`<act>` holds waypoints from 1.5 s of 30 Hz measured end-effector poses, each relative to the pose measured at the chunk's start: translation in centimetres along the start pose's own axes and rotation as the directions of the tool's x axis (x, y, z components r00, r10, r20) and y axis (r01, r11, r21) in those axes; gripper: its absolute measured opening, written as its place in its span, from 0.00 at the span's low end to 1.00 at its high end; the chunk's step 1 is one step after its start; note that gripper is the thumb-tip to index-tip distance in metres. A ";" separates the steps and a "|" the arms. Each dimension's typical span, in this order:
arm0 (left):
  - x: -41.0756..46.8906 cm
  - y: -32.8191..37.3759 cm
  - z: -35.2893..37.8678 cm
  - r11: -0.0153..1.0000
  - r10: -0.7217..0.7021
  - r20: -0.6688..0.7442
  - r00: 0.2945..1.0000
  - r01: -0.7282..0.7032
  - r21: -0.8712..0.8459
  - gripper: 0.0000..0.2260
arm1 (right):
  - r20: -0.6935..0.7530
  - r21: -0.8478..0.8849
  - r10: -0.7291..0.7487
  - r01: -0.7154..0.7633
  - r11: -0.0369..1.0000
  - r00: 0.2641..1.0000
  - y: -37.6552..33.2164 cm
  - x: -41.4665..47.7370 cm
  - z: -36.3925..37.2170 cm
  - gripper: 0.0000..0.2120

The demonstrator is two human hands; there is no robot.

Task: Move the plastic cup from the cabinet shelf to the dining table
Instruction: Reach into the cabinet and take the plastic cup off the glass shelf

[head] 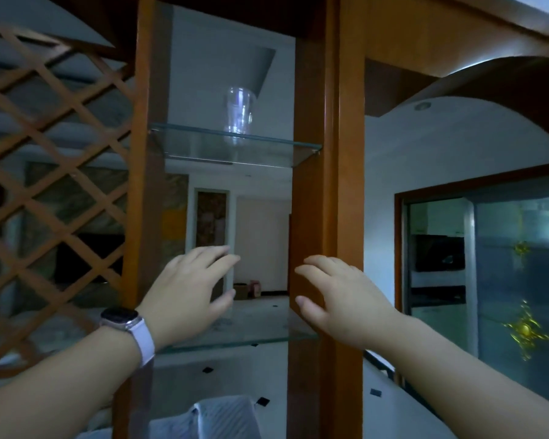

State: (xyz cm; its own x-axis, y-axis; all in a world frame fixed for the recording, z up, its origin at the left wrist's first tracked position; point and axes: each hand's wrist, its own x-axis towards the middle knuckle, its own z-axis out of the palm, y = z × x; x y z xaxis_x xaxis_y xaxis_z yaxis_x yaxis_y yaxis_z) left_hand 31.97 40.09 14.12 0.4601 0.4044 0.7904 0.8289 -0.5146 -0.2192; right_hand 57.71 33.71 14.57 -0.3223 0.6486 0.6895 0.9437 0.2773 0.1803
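A clear plastic cup (239,112) stands upright on the upper glass shelf (276,150) of a wooden open cabinet, above both hands. My left hand (187,289), with a watch on its wrist, is raised in front of the lower glass shelf (260,331), fingers spread and empty. My right hand (339,299) is level with it, fingers apart, in front of the cabinet's right wooden post (330,185). Both hands are well below the cup and touch nothing that I can tell. The dining table is not in view.
A wooden lattice panel (51,191) fills the left side. The cabinet's left post (143,153) and right post frame the shelf opening. A glass sliding door (504,264) is at the right, under a wooden arch. Grey striped cloth (222,416) lies at the bottom.
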 end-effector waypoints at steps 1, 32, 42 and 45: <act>0.5 -0.2 -0.3 1.000 -0.006 -0.010 1.000 0.006 -0.004 0.24 | -0.022 0.022 -0.004 0.004 1.000 1.000 0.0 0.7 -0.1 0.26; 24.7 -7.9 -13.0 0.555 -0.440 0.140 0.887 0.391 -0.734 0.26 | -0.055 0.788 0.322 -0.157 0.595 0.945 0.8 28.3 -11.3 0.27; 26.0 -8.6 -11.7 0.500 -0.385 0.265 0.884 0.441 -0.745 0.17 | 0.060 0.796 0.245 -0.194 0.573 0.968 1.1 31.7 -9.6 0.20; 26.1 -8.8 -11.7 0.485 -0.367 0.261 0.893 0.424 -0.765 0.11 | 0.046 0.809 0.238 -0.175 0.560 0.970 1.3 31.9 -9.4 0.20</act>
State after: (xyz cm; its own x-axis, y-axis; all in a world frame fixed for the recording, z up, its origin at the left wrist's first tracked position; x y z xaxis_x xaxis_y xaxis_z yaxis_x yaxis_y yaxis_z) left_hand 32.94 46.36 43.34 0.1893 0.7477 0.6365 0.3542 -0.6566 0.6659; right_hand 49.32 48.11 43.44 -0.0919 0.7275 0.6799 0.5253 0.6155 -0.5875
